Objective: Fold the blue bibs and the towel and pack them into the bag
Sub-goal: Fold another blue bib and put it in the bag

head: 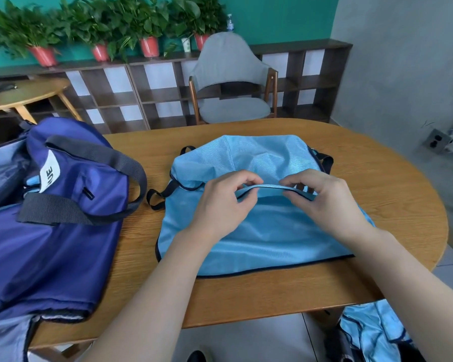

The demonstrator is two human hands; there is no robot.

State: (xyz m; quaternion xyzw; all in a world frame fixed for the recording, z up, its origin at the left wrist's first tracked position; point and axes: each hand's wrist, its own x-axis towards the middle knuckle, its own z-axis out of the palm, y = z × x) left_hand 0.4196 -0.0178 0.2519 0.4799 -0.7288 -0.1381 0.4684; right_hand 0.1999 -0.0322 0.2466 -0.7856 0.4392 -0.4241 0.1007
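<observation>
A light blue bib [259,239] with dark edging lies spread on the wooden table [246,296], its far part folded over. My left hand [220,202] and my right hand [324,202] each pinch the bib's dark-trimmed edge at its middle and lift it slightly off the cloth. A dark blue bag [50,231] with black straps lies open at the table's left; a bit of light blue cloth shows inside it. More light blue bibs [372,333] lie heaped at the lower right, below the table edge. No towel is visible.
A grey chair [230,79] stands behind the table, in front of a low dark shelf [154,92] with potted plants on top. A second round table [24,92] is at the far left. A grey wall is on the right.
</observation>
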